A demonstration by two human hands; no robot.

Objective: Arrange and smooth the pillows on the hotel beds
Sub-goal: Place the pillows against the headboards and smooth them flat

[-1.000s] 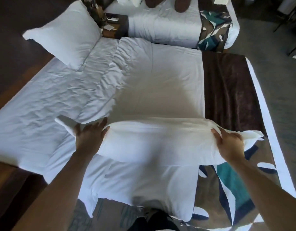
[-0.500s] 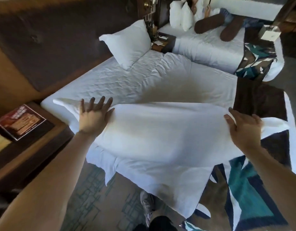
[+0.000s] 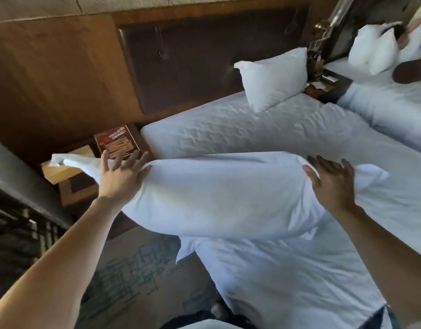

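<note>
I hold a long white pillow (image 3: 228, 195) in the air over the near side of the white bed (image 3: 287, 129). My left hand (image 3: 120, 176) presses against its left end, fingers spread, and my right hand (image 3: 330, 184) presses its right end. The loose pillowcase ends stick out past both hands. A second white pillow (image 3: 274, 78) leans upright against the dark headboard (image 3: 204, 58) at the far side of the bed. More white pillows (image 3: 380, 49) stand on the neighbouring bed (image 3: 389, 103).
A wooden nightstand (image 3: 81, 186) with a red booklet (image 3: 117, 142) and a tan box (image 3: 60, 170) stands left of the bed. Another nightstand (image 3: 328, 85) sits between the beds. A person lies on the far bed. Patterned carpet (image 3: 133, 269) lies below.
The pillow has been carried left, toward the head of the bed, still held between both hands. My view has swung left, so the headboard and the left nightstand now show.
</note>
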